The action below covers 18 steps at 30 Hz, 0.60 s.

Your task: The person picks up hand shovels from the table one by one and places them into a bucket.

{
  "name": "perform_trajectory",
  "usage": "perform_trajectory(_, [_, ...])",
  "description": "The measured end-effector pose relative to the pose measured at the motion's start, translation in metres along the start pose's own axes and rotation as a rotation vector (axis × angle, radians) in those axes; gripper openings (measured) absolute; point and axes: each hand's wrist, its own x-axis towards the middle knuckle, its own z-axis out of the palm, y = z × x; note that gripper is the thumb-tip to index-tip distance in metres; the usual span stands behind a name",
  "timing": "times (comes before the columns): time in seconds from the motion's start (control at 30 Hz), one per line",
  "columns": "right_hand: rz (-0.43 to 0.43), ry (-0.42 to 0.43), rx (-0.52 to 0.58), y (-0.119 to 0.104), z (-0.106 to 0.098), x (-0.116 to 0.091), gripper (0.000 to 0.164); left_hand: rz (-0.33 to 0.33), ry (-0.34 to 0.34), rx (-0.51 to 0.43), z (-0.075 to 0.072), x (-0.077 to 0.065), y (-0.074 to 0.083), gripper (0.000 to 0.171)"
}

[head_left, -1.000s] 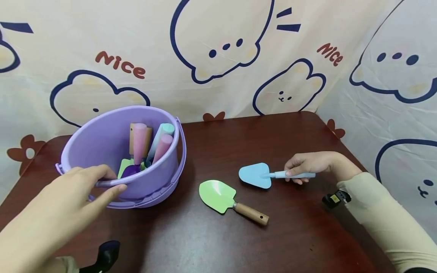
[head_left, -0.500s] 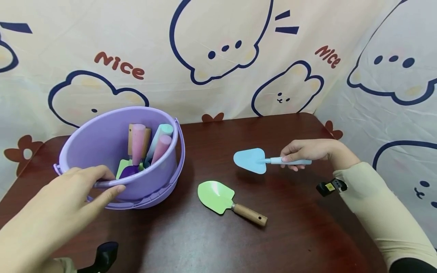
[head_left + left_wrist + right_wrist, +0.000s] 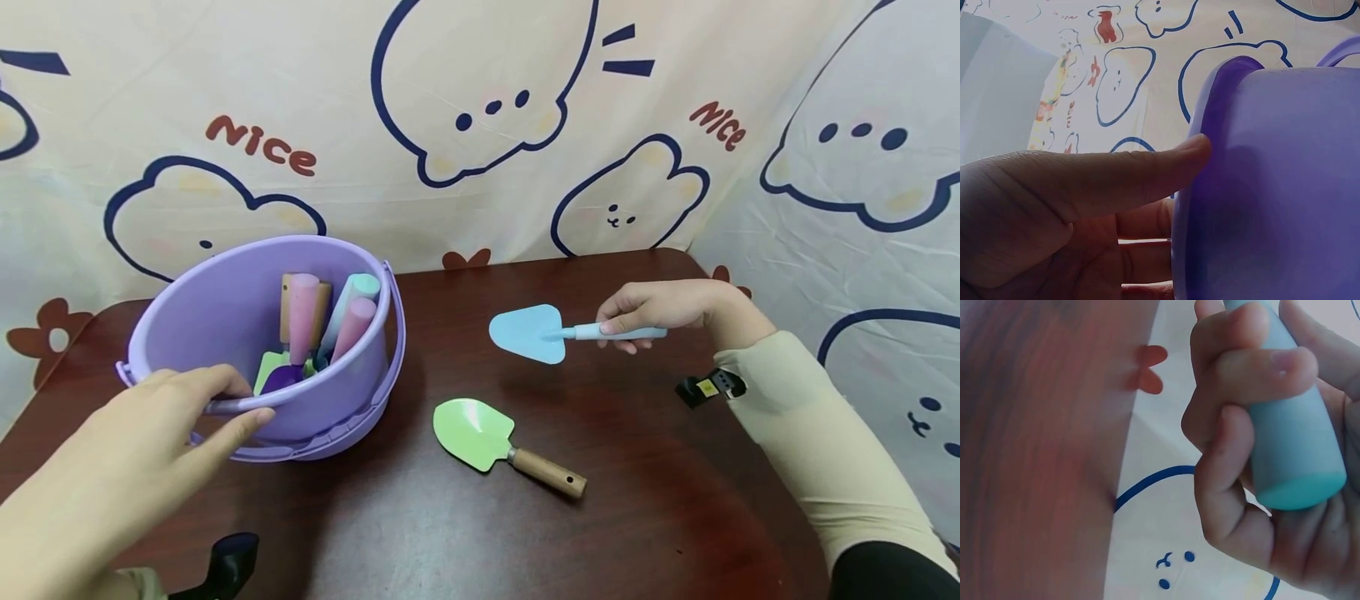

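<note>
My left hand [image 3: 172,433] pinches the near rim of a purple bucket [image 3: 330,421], thumb outside and fingers over the edge; the left wrist view shows the thumb against the bucket wall [image 3: 1291,175]. Inside the bucket stand several hand tools with pink handles [image 3: 303,312], a light-blue handle and wooden handles. On the right, my right hand [image 3: 660,310] holds a light-blue trowel [image 3: 531,333] above the table, blade pointing left. Its fingers curl round the handle [image 3: 1297,437] in the right wrist view. A green trowel [image 3: 476,433] with a wooden handle lies on the table between both hands.
The dark brown table [image 3: 420,533] backs onto a cream printed cloth [image 3: 480,208], which continues along the right side. The bucket's purple carrying handle [image 3: 397,333] hangs down at its right side.
My right hand has lifted the light-blue trowel off the table and moved it up and left, away from the green trowel. The left hand stays on the bucket rim.
</note>
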Motion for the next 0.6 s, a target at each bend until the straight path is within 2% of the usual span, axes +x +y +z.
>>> perform_trajectory(0.2, [-0.015,-0.003,-0.035,-0.016,-0.005,0.005,0.023,-0.002,-0.007,-0.003,-0.001,0.0,0.001,0.03])
perform_trajectory(0.43, [-0.061,0.016,-0.05,-0.033,-0.012,0.006,0.022,0.008,0.018,-0.007,0.0,-0.001,0.001,0.027])
perform_trajectory(0.6, [-0.096,0.011,-0.076,-0.048,-0.017,0.008,0.021,-0.002,0.01,-0.002,0.0,-0.001,-0.001,0.031])
